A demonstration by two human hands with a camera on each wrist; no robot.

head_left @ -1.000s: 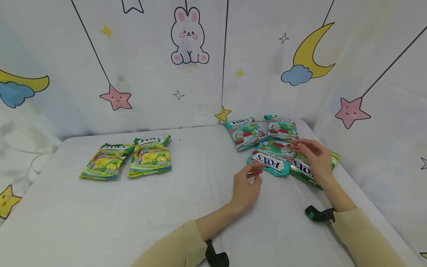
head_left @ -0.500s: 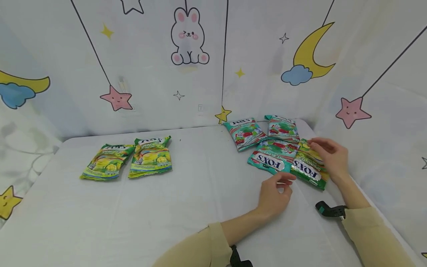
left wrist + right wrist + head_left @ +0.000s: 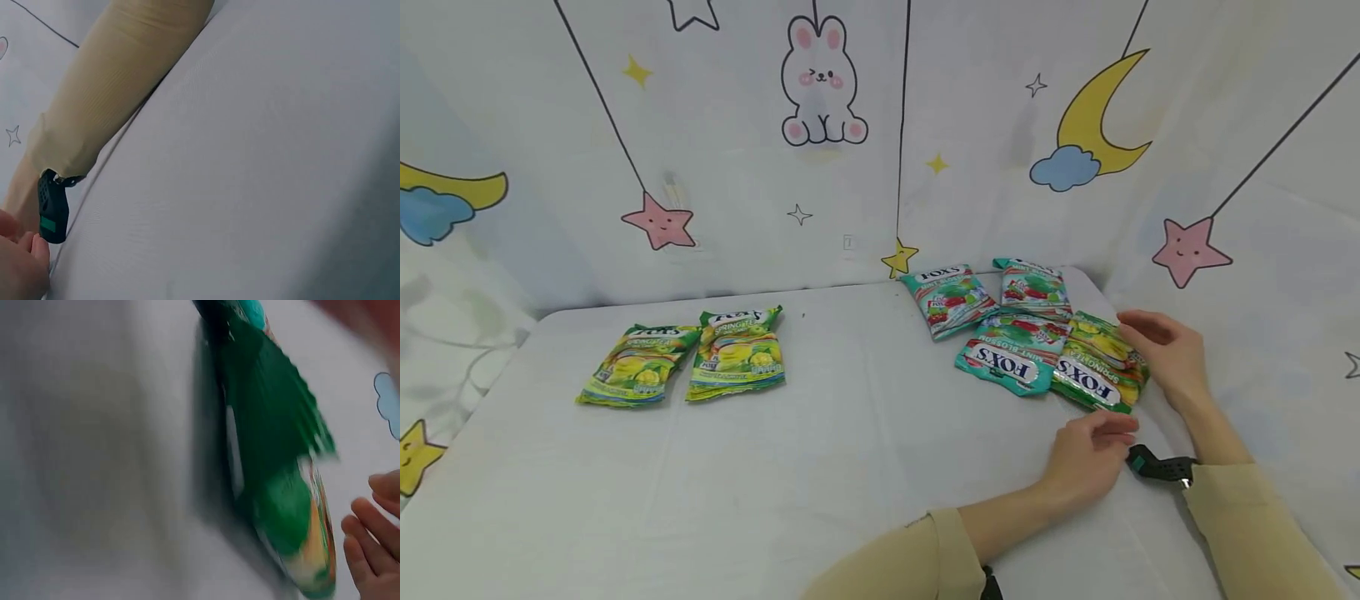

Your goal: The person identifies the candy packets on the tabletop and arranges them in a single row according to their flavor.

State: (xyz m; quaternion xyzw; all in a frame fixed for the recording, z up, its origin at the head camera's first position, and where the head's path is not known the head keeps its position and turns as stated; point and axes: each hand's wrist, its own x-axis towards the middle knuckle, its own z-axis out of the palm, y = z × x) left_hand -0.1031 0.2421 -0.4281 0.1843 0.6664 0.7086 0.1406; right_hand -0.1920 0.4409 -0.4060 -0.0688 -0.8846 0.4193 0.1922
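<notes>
Head view shows a glossy, pillow-shaped green-and-yellow FOX'S packet [image 3: 1097, 362] with crimped ends, lying on the smooth white counter [image 3: 820, 467] just left of the right grip [image 3: 1172, 360] and beyond the left grip [image 3: 1088, 458]; both have loosely bent fingers, holding nothing.

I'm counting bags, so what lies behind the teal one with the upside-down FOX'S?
Behind the upside-down teal bag lie a left teal bag and a right teal bag. Anything under it is hidden.
</notes>
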